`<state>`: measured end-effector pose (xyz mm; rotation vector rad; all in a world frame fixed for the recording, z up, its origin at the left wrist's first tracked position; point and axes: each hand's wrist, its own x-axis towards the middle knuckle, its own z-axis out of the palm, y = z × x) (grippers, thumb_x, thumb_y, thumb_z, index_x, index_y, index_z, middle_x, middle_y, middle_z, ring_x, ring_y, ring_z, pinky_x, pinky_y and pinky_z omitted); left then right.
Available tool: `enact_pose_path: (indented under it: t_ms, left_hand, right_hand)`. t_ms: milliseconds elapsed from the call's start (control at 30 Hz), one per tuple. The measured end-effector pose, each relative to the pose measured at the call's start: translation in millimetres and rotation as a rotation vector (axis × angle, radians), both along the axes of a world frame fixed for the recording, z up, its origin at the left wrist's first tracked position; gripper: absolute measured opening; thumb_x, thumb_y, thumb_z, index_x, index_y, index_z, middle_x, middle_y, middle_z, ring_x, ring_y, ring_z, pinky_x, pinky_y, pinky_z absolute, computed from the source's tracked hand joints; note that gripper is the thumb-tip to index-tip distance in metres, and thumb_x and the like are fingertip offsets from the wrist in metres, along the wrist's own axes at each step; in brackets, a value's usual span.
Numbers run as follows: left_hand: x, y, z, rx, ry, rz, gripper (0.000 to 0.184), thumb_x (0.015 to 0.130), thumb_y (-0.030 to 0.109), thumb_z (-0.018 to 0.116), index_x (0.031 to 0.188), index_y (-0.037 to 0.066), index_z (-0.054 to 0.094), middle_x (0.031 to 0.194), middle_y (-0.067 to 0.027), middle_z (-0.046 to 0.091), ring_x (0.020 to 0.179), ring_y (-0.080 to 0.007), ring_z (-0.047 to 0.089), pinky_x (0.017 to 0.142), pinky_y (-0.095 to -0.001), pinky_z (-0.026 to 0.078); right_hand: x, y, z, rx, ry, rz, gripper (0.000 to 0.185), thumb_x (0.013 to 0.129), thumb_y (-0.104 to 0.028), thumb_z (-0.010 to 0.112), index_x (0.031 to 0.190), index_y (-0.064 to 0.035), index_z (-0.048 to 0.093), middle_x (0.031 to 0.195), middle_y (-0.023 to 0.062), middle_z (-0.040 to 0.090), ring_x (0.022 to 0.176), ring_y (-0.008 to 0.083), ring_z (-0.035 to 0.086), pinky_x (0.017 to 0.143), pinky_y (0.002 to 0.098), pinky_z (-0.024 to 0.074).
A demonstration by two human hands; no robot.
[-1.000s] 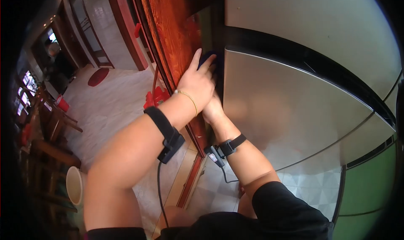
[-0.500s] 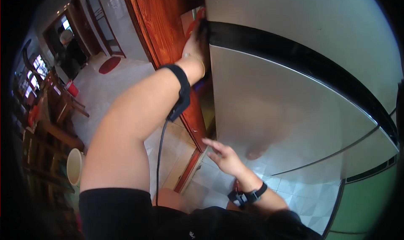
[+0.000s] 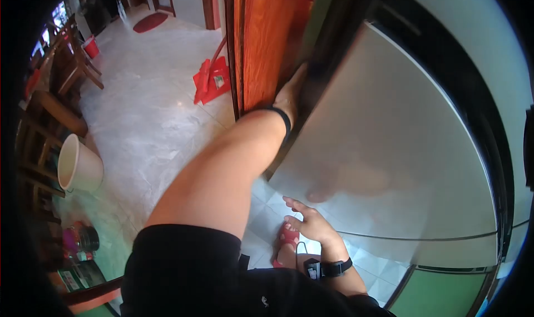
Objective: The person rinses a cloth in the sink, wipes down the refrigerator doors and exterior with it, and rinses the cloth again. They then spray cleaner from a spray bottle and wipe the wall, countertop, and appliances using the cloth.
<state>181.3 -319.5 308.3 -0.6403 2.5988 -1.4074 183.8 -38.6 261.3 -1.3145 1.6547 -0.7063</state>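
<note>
A large silver-grey refrigerator (image 3: 389, 133) with a curved black band (image 3: 439, 55) across its front fills the right side of the head view. My left arm stretches forward to its left edge, beside an orange-brown wooden door frame (image 3: 261, 44). There my left hand (image 3: 295, 89) reaches into the dark strip between frame and refrigerator. Its fingers are lost in shadow, so their grip does not show. Lower down, my right hand (image 3: 314, 223) is held in front of the silver panel, fingers apart and holding nothing. Both wrists wear black straps.
To the left, a red dustpan (image 3: 214, 80) stands on the pale floor behind the frame. A cream bucket (image 3: 83, 164), wooden chairs (image 3: 78, 67) and a dark-lidded jar (image 3: 86, 239) are along the left side. A green panel (image 3: 439, 295) is at bottom right.
The view has turned downward and left, bringing the dustpan and jar into sight. My left hand stays at the refrigerator's left edge, deeper in shadow. My right hand remains open and low.
</note>
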Motion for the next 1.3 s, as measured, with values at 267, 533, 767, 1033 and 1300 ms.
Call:
enact_pose_path:
  t_ms: [267, 533, 767, 1033, 1300]
  left_hand:
    - [3, 7, -131, -0.059, -0.553, 0.275, 0.063, 0.089, 0.039, 0.034, 0.142, 0.012, 0.015, 0.149, -0.0025, 0.007, 0.137, -0.0274, 0.0, 0.107, -0.0521, -0.006]
    - [10, -9, -271, -0.265, -0.633, 0.296, 0.063, 0.088, 0.036, 0.038, 0.142, 0.011, 0.018, 0.149, -0.0022, 0.011, 0.137, -0.0253, 0.0, 0.107, -0.0533, -0.008]
    - [5, -10, -388, -0.261, -0.764, 0.186, 0.062, 0.088, 0.035, 0.04, 0.141, 0.011, 0.019, 0.148, -0.0027, 0.014, 0.137, -0.0253, 0.003, 0.106, -0.0538, -0.008]
    - [24, 17, -221, 0.344, -0.543, 0.117, 0.05, 0.088, 0.03, 0.044, 0.134, 0.011, 0.037, 0.143, -0.0053, 0.03, 0.134, -0.0282, 0.02, 0.105, -0.0592, -0.006]
    - [42, 24, -183, 0.162, -0.488, 0.101, 0.05, 0.091, 0.031, 0.036, 0.137, 0.011, 0.032, 0.145, -0.0067, 0.026, 0.135, -0.0311, 0.015, 0.105, -0.0586, -0.005]
  right_hand:
    - [-2, 19, 7, 0.054, -0.083, -0.072, 0.049, 0.084, -0.016, 0.061, 0.129, -0.0079, 0.044, 0.114, 0.0164, 0.057, 0.104, 0.0248, 0.056, 0.09, 0.0305, 0.0409]
    - [-10, 42, -7, 0.142, -0.06, -0.085, 0.053, 0.081, -0.011, 0.064, 0.13, -0.0072, 0.043, 0.122, 0.0122, 0.054, 0.11, 0.0238, 0.053, 0.093, 0.0328, 0.041]
    - [-18, 49, -13, 0.177, -0.026, -0.078, 0.054, 0.079, -0.009, 0.065, 0.128, -0.0066, 0.045, 0.12, 0.0118, 0.055, 0.108, 0.0232, 0.054, 0.091, 0.0326, 0.0423]
    - [-27, 36, -14, 0.166, -0.083, -0.048, 0.055, 0.08, -0.006, 0.064, 0.13, -0.0072, 0.043, 0.117, 0.0106, 0.057, 0.105, 0.0215, 0.054, 0.09, 0.0323, 0.0427]
    - [-24, 35, 0, 0.065, -0.132, -0.093, 0.051, 0.082, -0.005, 0.061, 0.129, -0.0064, 0.043, 0.117, 0.0107, 0.057, 0.109, 0.021, 0.053, 0.094, 0.0329, 0.0401]
